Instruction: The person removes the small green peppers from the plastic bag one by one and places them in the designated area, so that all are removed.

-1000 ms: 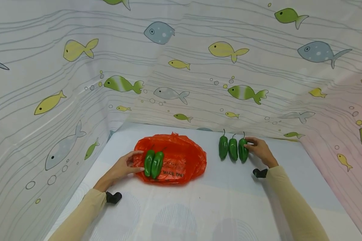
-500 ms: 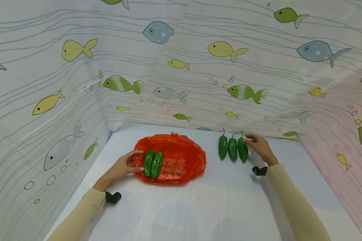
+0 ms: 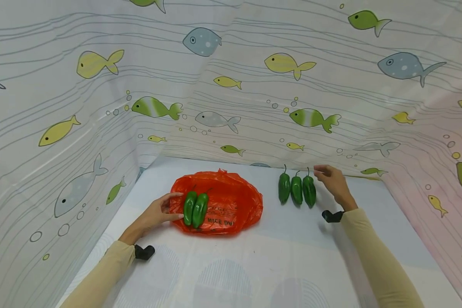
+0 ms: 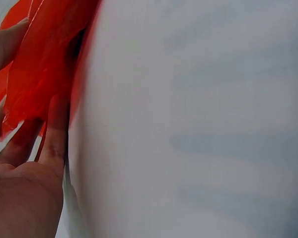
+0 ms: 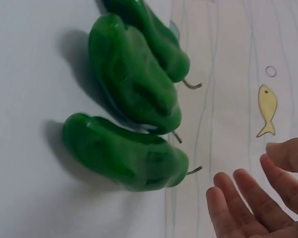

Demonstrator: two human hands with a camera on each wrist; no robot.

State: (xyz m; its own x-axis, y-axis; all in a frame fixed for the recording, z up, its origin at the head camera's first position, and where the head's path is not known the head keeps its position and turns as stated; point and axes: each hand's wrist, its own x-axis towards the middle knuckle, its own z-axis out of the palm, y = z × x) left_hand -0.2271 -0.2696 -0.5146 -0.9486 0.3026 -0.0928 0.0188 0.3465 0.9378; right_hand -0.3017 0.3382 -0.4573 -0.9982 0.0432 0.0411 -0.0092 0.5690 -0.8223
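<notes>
If you go by how everything lies right now, I'd say you're a bit past halfway. Take the red bag (image 3: pixel 248 201) as the landmark. Well off to its right, close to the fish-print sheet (image 3: pixel 256 96), you've got a neat row of three: the inner pepper (image 3: pixel 284 189), the middle pepper (image 3: pixel 297 191) and the outer pepper (image 3: pixel 309 192), side by side, stems pointing away from you on the pale table (image 3: pixel 269 252). My guess is that row is the done part. What's left, I'd reckon, is the two at the bag's left end, the left bag pepper (image 3: pixel 190 208) and the right bag pepper (image 3: pixel 200 210), lying right next to each other. Can't tell from the head view whether they're inside the bag's mouth or just on top, fwiw.

Hands: your left hand (image 3: pixel 155 213) is at the bag's left end, thumb and fingers spread apart and touching it, just beside that pair. Your right hand (image 3: pixel 334 180) is well to the right of the bag, near the outer pepper's stem. Its fingers are loosely bent with nothing in them, and the right wrist view shows a gap to the pepper, so I'd count that one as set down.
</notes>
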